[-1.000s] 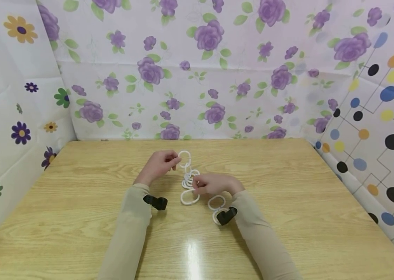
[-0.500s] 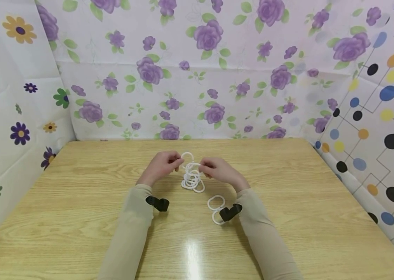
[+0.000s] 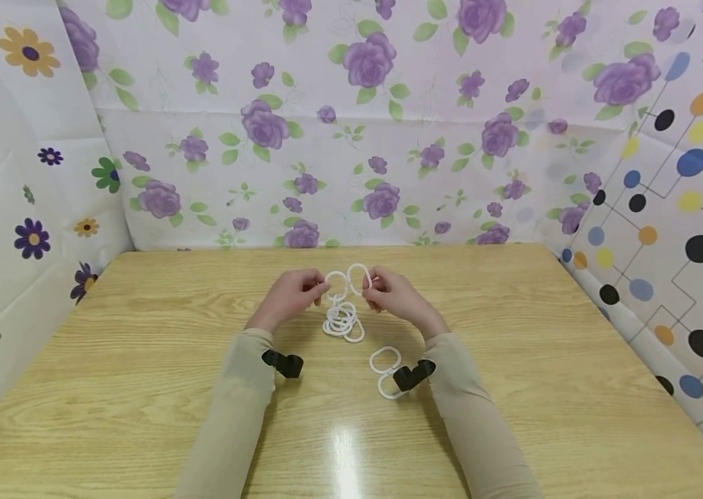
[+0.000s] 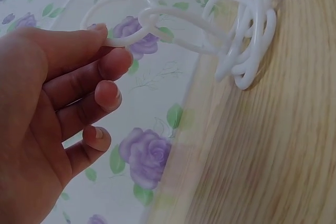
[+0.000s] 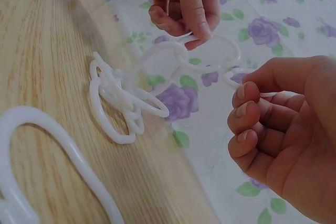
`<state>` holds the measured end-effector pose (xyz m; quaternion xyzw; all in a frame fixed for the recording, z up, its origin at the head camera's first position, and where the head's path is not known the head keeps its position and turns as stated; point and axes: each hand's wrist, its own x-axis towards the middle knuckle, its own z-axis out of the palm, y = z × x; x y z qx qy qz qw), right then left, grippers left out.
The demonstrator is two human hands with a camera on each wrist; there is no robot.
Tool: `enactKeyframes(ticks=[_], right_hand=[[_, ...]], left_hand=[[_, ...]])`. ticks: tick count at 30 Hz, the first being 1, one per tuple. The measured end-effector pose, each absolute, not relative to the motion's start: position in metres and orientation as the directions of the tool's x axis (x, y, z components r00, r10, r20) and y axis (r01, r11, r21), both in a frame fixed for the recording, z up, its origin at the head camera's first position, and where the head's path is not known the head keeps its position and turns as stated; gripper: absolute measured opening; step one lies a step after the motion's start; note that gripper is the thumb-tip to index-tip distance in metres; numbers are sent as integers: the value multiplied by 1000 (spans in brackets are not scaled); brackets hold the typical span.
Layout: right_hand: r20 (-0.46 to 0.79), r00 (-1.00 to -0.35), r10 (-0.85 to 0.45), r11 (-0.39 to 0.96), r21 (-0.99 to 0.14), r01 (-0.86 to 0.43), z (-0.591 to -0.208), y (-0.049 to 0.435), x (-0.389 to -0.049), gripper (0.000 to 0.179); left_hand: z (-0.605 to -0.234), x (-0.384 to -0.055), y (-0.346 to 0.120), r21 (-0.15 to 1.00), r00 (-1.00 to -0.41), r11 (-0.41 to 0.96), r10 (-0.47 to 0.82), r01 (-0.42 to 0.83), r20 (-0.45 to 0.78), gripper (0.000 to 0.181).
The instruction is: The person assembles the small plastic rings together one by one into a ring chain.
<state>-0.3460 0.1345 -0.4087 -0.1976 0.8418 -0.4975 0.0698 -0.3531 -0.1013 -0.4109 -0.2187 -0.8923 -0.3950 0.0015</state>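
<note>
My left hand pinches a white plastic chain link between thumb and forefinger, above the table. More links hang from it, running down to a heap of joined links. To its right, my right hand pinches another white link by its right side. The two held links meet edge to edge between the hands. In the right wrist view, the right thumb and fingertips cover part of that link. The other fingers of both hands are bent and hold nothing.
Two more white links lie on the wooden table in front of the right hand, one partly hidden by the black wrist camera. Patterned cloth hangs behind the table and at both sides.
My right hand has moved away from me and up, bringing a link from in front of the heap to the left hand's link. The left hand has barely moved, still holding its link.
</note>
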Motion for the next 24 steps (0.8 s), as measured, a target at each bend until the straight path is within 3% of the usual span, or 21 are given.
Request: enactKeyframes(ticks=[10,24], right_hand=[[6,-914,-406,295,-946,-137,-414,135,-347,11],[-14,-870,-493,186,-978,-90,-417,144,-349,24]], left_hand=[[-414,-354,-97,679,-882,574,392,457,262,24],[-414,-354,-102,669,-858,540,366,511,360,19]])
